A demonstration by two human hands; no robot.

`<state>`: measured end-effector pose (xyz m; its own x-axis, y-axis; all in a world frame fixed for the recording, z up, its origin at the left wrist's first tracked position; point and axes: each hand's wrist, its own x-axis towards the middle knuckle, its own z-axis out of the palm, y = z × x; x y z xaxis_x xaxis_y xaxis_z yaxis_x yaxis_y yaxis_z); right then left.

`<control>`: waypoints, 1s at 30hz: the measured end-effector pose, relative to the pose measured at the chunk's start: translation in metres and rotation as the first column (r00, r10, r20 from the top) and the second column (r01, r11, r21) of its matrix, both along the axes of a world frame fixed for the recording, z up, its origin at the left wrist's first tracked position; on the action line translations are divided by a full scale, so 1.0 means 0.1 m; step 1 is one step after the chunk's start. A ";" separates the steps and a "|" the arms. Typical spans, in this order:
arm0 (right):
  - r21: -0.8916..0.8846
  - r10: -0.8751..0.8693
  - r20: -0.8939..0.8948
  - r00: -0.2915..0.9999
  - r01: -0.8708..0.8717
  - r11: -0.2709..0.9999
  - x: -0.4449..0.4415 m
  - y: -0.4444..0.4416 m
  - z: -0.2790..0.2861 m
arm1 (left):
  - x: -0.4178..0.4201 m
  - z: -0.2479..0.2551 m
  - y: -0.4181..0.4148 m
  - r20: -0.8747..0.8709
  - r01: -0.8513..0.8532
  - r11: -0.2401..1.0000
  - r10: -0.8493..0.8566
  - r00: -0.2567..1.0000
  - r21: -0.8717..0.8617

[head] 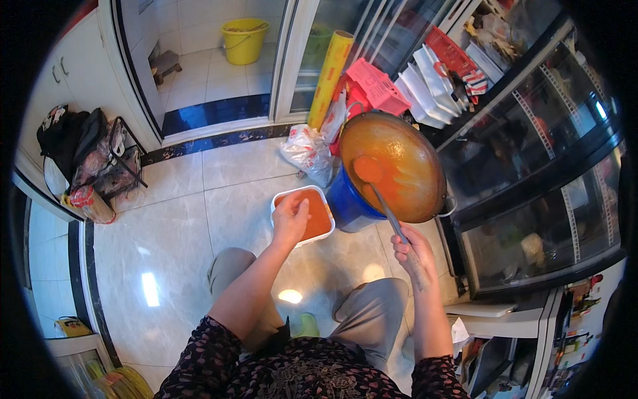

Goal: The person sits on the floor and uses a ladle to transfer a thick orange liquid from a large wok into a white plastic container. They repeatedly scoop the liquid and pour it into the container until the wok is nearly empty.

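My right hand [416, 249] is closed around the handle of a long metal ladle [391, 214]. Its bowl dips into orange-red sauce [394, 172] in a large, dark-rimmed wok [434, 169]. The wok tilts toward me on top of a blue bucket [344, 202]. Over the left part of a square white plastic tub [325, 237] hovers my left hand [292, 219], its fingers loosely bent and nothing seen in them. Orange-red sauce [319, 219] nearly fills that tub, which stands on the floor beside the bucket.
A glass-door display fridge [528, 209] stands close on the right. Behind the wok are a plastic bag [309, 152], a yellow roll [331, 80] and a pink basket [379, 85]. A black rack [127, 154] with bags is at left. A yellow bucket [244, 42] stands beyond the doorway.
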<state>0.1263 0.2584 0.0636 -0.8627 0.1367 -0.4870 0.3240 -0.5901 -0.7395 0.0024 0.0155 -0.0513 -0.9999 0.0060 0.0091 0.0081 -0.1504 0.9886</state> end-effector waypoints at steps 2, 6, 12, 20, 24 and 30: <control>-0.001 0.012 -0.001 1.000 -0.012 1.000 0.13 -0.05 0.17 | -0.01 -0.05 -0.01 -0.029 -0.025 1.000 0.025 0.999 0.004; 0.045 0.027 -0.019 0.999 -0.026 0.999 0.41 -0.19 0.57 | -0.03 -0.05 -0.02 -0.031 -0.018 1.000 0.019 0.999 0.020; 0.032 0.117 0.005 0.993 -0.117 0.993 0.71 -0.40 0.77 | -0.03 -0.05 -0.14 -0.051 -0.056 0.998 0.057 0.997 0.019; -0.104 0.177 0.156 0.972 -0.162 0.981 0.71 -0.65 0.18 | 0.03 0.19 -0.25 0.003 -0.064 0.998 0.064 0.998 -0.011; 0.019 0.158 0.220 0.963 -0.166 0.986 0.54 -0.88 -0.51 | 0.00 0.15 -0.29 0.001 -0.071 0.997 0.071 0.997 0.021; 0.569 0.239 0.287 0.928 -0.366 0.737 0.40 -1.14 -1.44 | 0.00 0.17 -0.28 0.013 -0.073 0.997 0.073 0.997 0.019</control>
<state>0.1668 0.1444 -0.0804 -0.8137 0.2026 -0.5449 0.5719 0.1106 -0.8129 0.0026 -0.0124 -0.0341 -0.9977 -0.0673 -0.0040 0.0075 -0.1693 0.9855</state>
